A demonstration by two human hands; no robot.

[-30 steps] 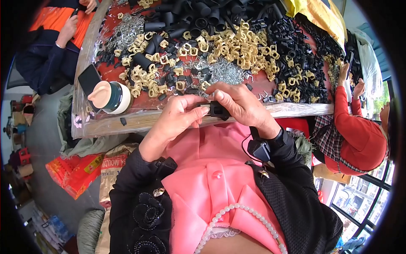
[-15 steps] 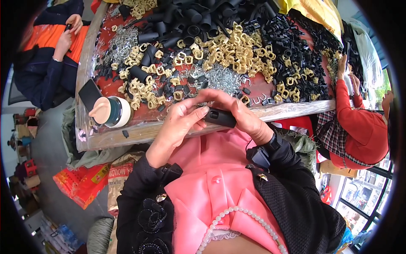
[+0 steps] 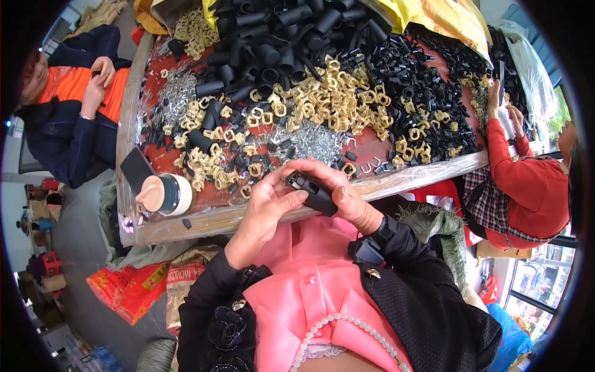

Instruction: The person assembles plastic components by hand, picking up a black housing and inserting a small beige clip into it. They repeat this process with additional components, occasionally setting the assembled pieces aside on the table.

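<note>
Biggest by far: a red tabletop edged in pale wood, spread across the upper half of the view. Next, at the left side, a co-worker in dark blue and orange, hands close together; at the right end, a co-worker in red sleeves, arms stretched toward the tabletop.

Then the heaps, mingling at their borders: loose black tubes toward the far side, small black fittings to the right, gold-coloured clips in the middle, silver hooks just nearer.

Smaller again: left hand and right hand, raised side by side at the near wooden edge. To the left, a white jar with a dark band and cream top, just beside a black phone.

Between the hands, a short black cylinder, tilted, slotted opening partly visible; left grip pinching the upper end, thumb against it; right grip curled around the lower part.

Last and least, a tiny black block on the wooden edge.
</note>
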